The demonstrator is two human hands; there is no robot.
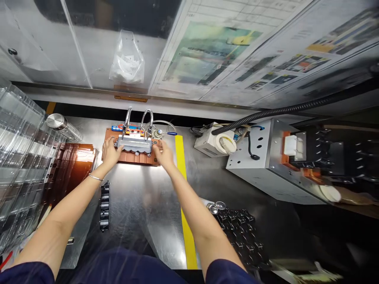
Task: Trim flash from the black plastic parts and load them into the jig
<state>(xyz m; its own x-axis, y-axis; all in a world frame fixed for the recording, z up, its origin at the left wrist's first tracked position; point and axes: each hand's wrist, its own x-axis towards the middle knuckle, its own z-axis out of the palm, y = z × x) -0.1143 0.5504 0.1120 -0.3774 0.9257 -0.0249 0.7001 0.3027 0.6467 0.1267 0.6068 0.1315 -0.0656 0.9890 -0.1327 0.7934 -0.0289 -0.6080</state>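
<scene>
A grey metal block (134, 144) lies across a reddish-brown fixture plate (134, 157) at the far side of the steel bench. My left hand (110, 152) grips the block's left end, fingers curled against it. My right hand (163, 154) holds the block's right end the same way. Two bent metal tubes (147, 118) and coloured fittings rise just behind the block.
Clear plastic trays (20, 157) and a brown stack (74, 165) stand at the left, with a metal can (63, 127) behind. A black part (104, 206) lies by my left forearm. A yellow stripe (183, 189), black tray (239, 232) and grey box (266, 165) are at the right.
</scene>
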